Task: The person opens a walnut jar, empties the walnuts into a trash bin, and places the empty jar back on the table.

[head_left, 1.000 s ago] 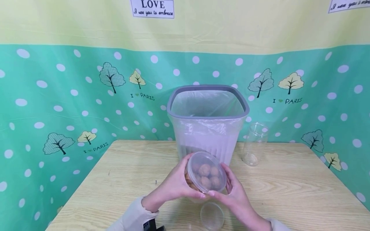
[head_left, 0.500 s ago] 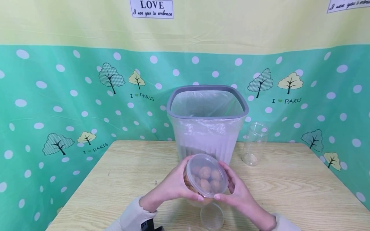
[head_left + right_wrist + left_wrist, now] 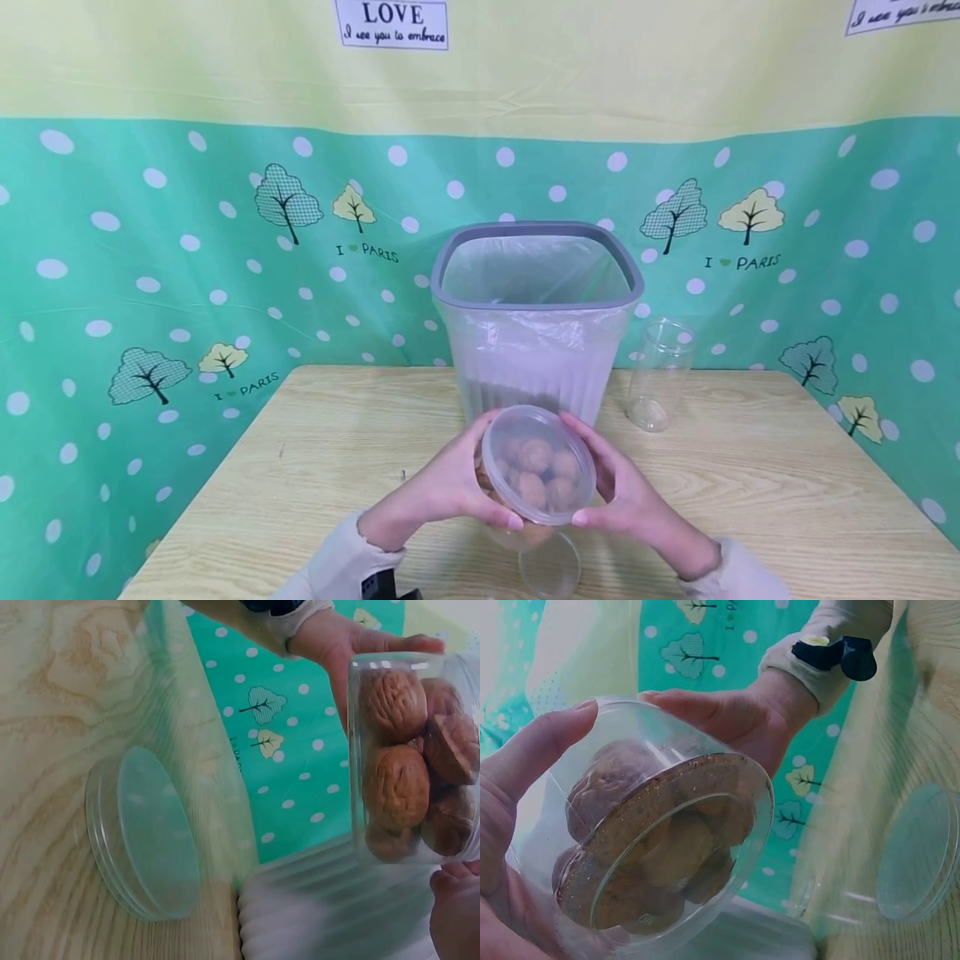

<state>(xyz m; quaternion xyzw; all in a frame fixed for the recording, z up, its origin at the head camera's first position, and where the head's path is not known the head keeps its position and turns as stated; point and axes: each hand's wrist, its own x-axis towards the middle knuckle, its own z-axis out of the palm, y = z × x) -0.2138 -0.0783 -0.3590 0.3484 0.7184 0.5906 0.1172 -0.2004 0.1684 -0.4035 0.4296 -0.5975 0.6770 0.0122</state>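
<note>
A clear jar [image 3: 431, 847] of brown walnuts [image 3: 397, 787] is held tilted above the table, its translucent lid [image 3: 538, 465] facing up toward me. My left hand [image 3: 446, 483] grips the jar's left side, thumb at the front below the lid. On the opposite side my right hand [image 3: 626, 492] curves around the lid's edge, with its thumb at the front rim. The left wrist view looks at the jar's bottom, where walnuts [image 3: 679, 847] lie against the base. A second round clear lid [image 3: 550, 567] lies on the table under the jar.
Behind the jar stands a pale bin [image 3: 540, 354] with a grey rim and a plastic liner. To its right is a tall clear jar [image 3: 660, 375] with no lid on it. A polka-dot curtain [image 3: 187, 250] hangs behind the wooden table [image 3: 750, 500].
Both hands have brought the jar slightly down and toward me. My right thumb has moved rightward along the front of the lid, away from the left thumb.
</note>
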